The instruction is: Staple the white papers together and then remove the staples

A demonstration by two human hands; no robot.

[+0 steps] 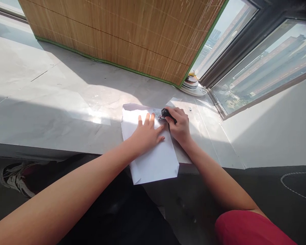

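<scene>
A white paper bag or envelope point(155, 160) with creased corners lies on the pale ledge, its near end sticking out past the front edge. My left hand point(148, 132) rests flat on it with the fingers spread. Close to those fingertips, my right hand point(179, 124) is closed around a small black tool point(165, 113) that looks like a roller stamp. The tool's front end is down at the paper's upper right part, beside a patch of dark markings point(156, 112). Fingers hide most of the tool's body.
A bamboo blind point(122, 34) with green edging hangs over the back of the ledge point(66, 112). By the window corner, a stack of round items point(190, 82) stands on a white plate point(200, 91). A small clear piece point(173, 101) lies behind the paper. A shoe point(15, 180) shows below left.
</scene>
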